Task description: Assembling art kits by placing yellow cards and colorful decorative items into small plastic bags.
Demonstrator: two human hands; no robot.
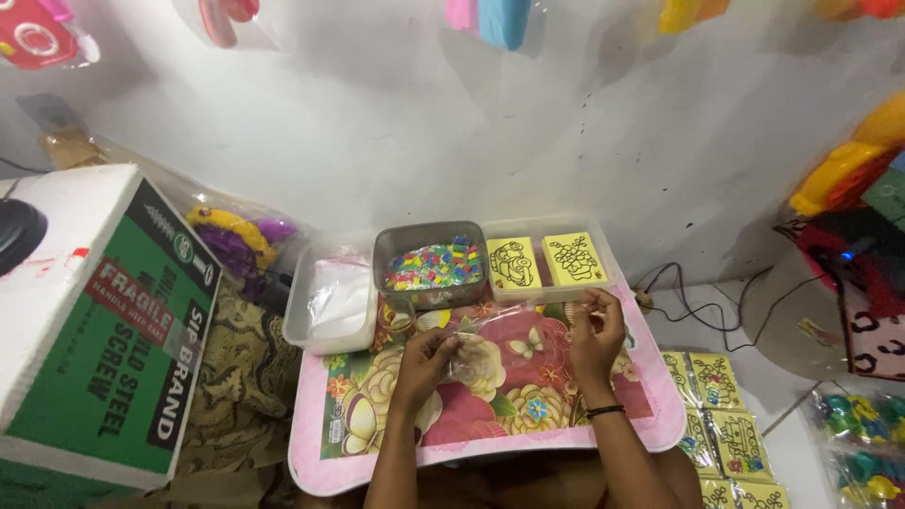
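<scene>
Both hands pinch 1 clear plastic bag [490, 332] taut between them: left hand [429, 358] grips its lower corner, right hand [596, 330] its upper edge. Just beyond the knuckles sits a grey tub of coloured beads [429, 264].

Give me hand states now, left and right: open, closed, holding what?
Left hand: closed, pinching the lower end of a clear plastic bag.
Right hand: closed, pinching the same bag's upper edge above the floral tray.
</scene>
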